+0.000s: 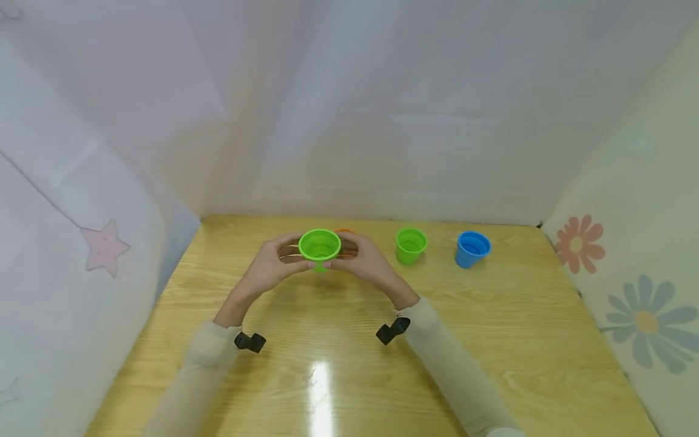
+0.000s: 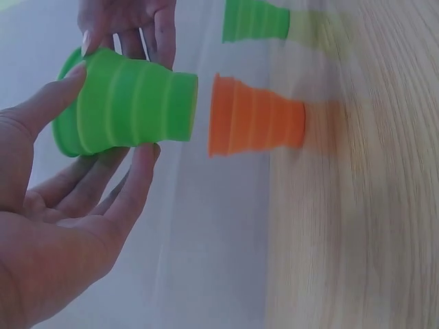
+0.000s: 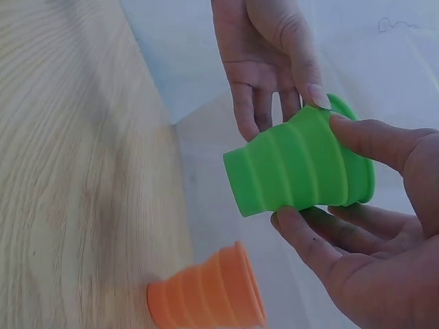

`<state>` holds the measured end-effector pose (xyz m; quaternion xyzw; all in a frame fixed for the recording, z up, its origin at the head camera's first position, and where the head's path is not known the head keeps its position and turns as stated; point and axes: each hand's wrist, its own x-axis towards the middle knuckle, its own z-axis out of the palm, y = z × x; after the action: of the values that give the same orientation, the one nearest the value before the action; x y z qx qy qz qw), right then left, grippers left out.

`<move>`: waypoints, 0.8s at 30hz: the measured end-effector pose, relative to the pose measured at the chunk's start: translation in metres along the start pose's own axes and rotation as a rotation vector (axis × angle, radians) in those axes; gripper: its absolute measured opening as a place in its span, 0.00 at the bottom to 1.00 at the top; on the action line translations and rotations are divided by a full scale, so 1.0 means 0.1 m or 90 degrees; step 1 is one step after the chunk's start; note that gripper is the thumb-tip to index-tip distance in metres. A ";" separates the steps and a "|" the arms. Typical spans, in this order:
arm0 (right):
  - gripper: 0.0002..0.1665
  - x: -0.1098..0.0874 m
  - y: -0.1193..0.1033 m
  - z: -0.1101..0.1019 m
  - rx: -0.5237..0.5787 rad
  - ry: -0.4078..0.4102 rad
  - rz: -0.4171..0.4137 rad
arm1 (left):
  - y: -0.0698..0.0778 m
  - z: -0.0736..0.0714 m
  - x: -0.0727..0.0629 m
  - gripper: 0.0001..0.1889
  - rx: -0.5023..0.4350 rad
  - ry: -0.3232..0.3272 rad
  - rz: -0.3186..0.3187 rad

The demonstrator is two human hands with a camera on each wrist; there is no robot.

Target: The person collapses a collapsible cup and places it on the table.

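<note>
Between my two hands is a green ribbed cup (image 1: pixel 320 245), rim upward, lifted off the table. My left hand (image 1: pixel 273 262) holds it from the left, thumb near the rim and fingers round the far side. From the right, my right hand (image 1: pixel 364 258) grips the same cup in a mirrored way. An orange ribbed cup (image 2: pixel 254 118) stands on the table close behind and below; in the head view it is mostly hidden by the held cup and fingers. Both wrist views show the held cup's stepped wall and narrow base, apart from the orange cup.
A second green cup (image 1: pixel 411 246) stands to the right of my hands, and a blue cup (image 1: pixel 472 249) farther right. All rest near the back of the wooden table (image 1: pixel 338 328). Pale curtain (image 1: pixel 349 121) hangs behind and on both sides.
</note>
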<state>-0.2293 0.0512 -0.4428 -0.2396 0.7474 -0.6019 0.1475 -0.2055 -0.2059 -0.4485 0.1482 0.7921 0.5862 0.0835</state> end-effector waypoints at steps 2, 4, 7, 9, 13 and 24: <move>0.37 -0.08 0.00 -0.07 0.001 0.004 -0.005 | 0.04 0.09 0.03 0.33 -0.007 -0.005 0.004; 0.37 -0.17 0.01 -0.15 0.001 0.009 -0.006 | 0.08 0.19 0.06 0.33 -0.018 -0.008 0.003; 0.38 -0.31 0.02 -0.26 0.009 0.014 0.000 | 0.13 0.37 0.10 0.34 -0.040 -0.015 0.001; 0.38 -0.40 0.03 -0.34 0.013 0.011 0.008 | 0.16 0.48 0.12 0.34 -0.059 -0.019 0.001; 0.38 -0.59 0.03 -0.51 -0.007 0.025 0.023 | 0.19 0.71 0.21 0.33 -0.078 -0.032 0.023; 0.40 -0.99 0.18 -0.76 -0.037 0.093 0.052 | 0.17 1.15 0.34 0.35 -0.098 -0.067 0.044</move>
<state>-0.1880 0.1706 -0.4498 -0.1689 0.7824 -0.5893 0.1098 -0.2005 -0.0864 -0.4651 0.1988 0.7338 0.6392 0.1160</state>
